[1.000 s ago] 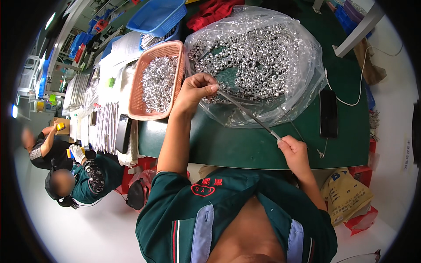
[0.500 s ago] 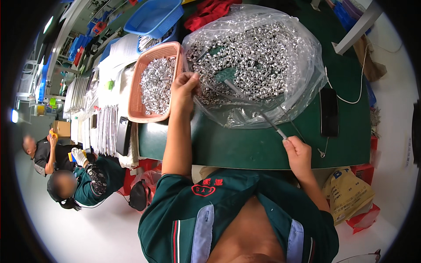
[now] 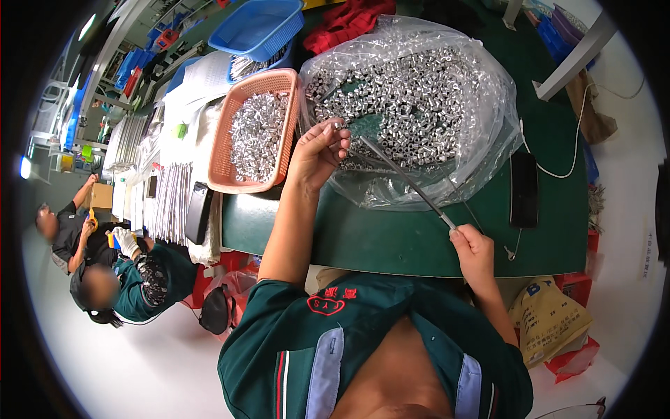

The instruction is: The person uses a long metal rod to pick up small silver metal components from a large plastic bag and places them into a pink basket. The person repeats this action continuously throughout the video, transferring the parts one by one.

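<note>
My right hand (image 3: 473,253) is closed around the near end of a thin grey metal rod (image 3: 412,183). The rod slants up and left over the near edge of a clear plastic bag (image 3: 488,133). Spread across the bag are a great many short silver metal sleeves (image 3: 429,105). My left hand (image 3: 321,152) is at the bag's left side, thumb and fingers pinched at a small silver sleeve (image 3: 338,126). The rod's far tip is just right of these fingers, apart from them. Left of the bag, a pink plastic basket (image 3: 215,157) holds more small silver pieces.
A blue basket (image 3: 262,35) and red cloth (image 3: 349,22) lie at the back. One dark phone (image 3: 524,188) rests on the green table (image 3: 377,241) at right, another phone (image 3: 198,213) at left by paper stacks (image 3: 169,202). Two people (image 3: 150,279) work at far left.
My left hand has moved right, away from the pink basket, and turned so its fingertips show. The rod's tip has shifted slightly and now shows clearly beside the left fingers.
</note>
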The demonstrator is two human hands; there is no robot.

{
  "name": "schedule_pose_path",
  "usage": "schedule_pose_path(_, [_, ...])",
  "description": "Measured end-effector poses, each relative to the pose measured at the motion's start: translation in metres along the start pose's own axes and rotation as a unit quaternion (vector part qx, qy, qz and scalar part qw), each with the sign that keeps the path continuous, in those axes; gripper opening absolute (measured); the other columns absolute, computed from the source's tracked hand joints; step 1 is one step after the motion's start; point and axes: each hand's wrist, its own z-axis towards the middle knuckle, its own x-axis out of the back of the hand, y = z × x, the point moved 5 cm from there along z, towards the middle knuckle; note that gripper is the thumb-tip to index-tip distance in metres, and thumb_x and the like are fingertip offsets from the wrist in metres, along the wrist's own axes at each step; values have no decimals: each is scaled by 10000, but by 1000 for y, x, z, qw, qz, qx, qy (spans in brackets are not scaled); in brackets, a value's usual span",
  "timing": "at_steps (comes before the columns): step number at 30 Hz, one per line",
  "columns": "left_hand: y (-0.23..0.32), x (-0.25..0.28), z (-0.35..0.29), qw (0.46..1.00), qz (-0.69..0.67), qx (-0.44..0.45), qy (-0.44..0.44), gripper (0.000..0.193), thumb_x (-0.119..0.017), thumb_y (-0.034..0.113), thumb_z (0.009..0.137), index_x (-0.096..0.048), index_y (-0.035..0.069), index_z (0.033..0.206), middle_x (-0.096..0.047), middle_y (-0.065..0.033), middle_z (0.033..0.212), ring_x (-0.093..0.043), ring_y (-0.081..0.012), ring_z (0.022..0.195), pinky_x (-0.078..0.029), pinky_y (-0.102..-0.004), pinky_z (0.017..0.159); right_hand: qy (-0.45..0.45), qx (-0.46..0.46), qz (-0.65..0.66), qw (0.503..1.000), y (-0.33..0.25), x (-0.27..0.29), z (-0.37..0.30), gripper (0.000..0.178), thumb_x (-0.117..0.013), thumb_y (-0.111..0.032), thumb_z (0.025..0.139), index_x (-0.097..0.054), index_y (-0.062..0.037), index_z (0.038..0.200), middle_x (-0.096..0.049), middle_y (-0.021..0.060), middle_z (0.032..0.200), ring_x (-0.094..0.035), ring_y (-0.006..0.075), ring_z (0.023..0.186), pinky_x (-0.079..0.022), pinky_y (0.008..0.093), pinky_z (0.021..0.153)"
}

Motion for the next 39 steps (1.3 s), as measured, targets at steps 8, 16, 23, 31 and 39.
schedule_pose_path(8, [-6,3,-1,999,-38,-10,-33,249,-640,104,890,-604,32,1126,-625,-89,910,-573,-159,783,-475,-271,685,-2,2,4,1000,-1,0,0,179,-616,-135,896,-583,-1,781,-474,52,556,-446,117,481,-348,279,474])
schedule_pose_path(16, [-2,-12,-5,994,35,-46,-92,204,-671,103,865,-635,45,1057,-596,-59,856,-501,-142,726,-401,-275,646,-13,-3,22,1000,-2,2,-1,170,-619,-122,894,-585,5,786,-463,51,571,-431,105,499,-343,271,480])
schedule_pose_path(23, [1,-7,-7,993,54,-37,-101,187,-701,120,847,-640,46,1007,-625,-68,841,-544,-142,715,-431,-267,632,-22,1,38,999,-7,2,0,163,-613,-102,898,-576,13,788,-449,37,581,-407,86,519,-335,257,486])
schedule_pose_path(31, [2,-10,-9,989,124,-34,-70,220,-711,108,836,-643,8,1020,-648,-72,834,-605,-141,726,-491,-261,654,-36,5,27,999,-13,-2,2,143,-616,-90,893,-584,8,795,-456,34,568,-409,83,508,-338,258,480])
schedule_pose_path(39, [1,-21,-17,969,228,-23,-93,208,-710,71,826,-654,-7,1011,-649,-58,826,-595,-134,721,-489,-258,653,-21,10,32,999,-21,-6,6,147,-622,-98,893,-585,11,801,-459,23,572,-400,71,519,-337,254,482])
